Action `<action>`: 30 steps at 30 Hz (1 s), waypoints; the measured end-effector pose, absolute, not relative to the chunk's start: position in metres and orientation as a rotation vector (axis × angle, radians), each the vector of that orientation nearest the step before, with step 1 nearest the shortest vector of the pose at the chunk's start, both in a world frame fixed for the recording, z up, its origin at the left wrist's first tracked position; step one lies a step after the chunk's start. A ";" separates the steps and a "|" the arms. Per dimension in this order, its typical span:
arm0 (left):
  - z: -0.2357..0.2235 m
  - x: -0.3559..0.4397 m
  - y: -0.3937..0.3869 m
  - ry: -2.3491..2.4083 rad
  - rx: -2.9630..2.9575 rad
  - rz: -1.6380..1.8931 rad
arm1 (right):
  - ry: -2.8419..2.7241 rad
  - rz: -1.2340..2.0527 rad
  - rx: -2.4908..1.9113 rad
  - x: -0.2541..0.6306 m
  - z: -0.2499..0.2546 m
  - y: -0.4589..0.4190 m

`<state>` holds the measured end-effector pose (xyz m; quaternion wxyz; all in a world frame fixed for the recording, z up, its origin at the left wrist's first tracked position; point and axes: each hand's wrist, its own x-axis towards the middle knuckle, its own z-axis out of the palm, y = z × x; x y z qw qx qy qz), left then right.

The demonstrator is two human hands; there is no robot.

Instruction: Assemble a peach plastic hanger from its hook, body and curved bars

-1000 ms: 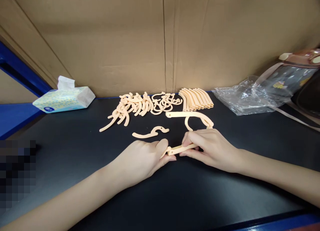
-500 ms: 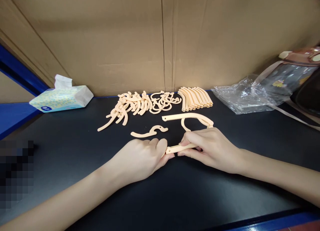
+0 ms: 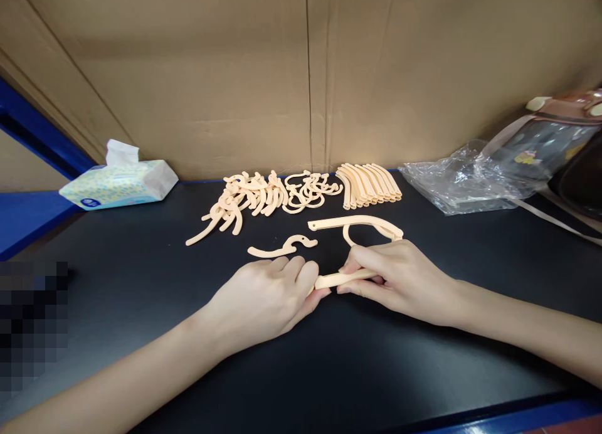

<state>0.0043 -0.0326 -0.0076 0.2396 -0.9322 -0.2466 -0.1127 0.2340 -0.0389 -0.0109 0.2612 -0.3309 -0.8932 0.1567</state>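
Observation:
My left hand is closed in a pinch at the left end of a beige plastic hanger arm. Most of what lies inside that fist is hidden. Thumb and fingers of my right hand grip the same arm from the right. Just behind my right knuckles lies another long hanger arm, with a hole at its left end and a thin curved piece beside it. Beyond my left hand is a curved arm with a hook piece, apart from both hands.
Along the cardboard wall lie a loose heap of curved pieces, thin hooks and a neat stack of arms. A tissue pack stands left. A clear plastic bag and a strapped bottle are right.
The hanger arm between my hands has turned: the hole near its left end showed before, and a smooth side faces me now. Both hands keep their grip. The view shifts slightly.

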 end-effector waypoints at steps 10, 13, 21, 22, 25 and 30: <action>-0.004 0.002 -0.028 -0.715 -2.773 -0.354 | -2.497 0.195 -0.944 0.234 -0.016 -0.035; -0.003 -0.001 -0.026 -0.705 -2.868 -0.309 | -2.516 0.166 -0.948 0.234 -0.016 -0.034; 0.007 -0.006 -0.026 -0.737 -3.028 -0.440 | -2.500 -0.070 -0.931 0.234 -0.014 -0.035; 0.009 -0.007 -0.026 -0.746 -3.064 -0.468 | -2.494 -0.135 -0.918 0.234 -0.015 -0.036; 0.012 -0.008 -0.027 -0.721 -3.162 -0.520 | -2.489 -0.273 -0.885 0.234 -0.015 -0.037; 0.019 -0.011 -0.028 -0.632 -3.188 -0.611 | -2.491 -0.392 -0.893 0.237 -0.015 -0.035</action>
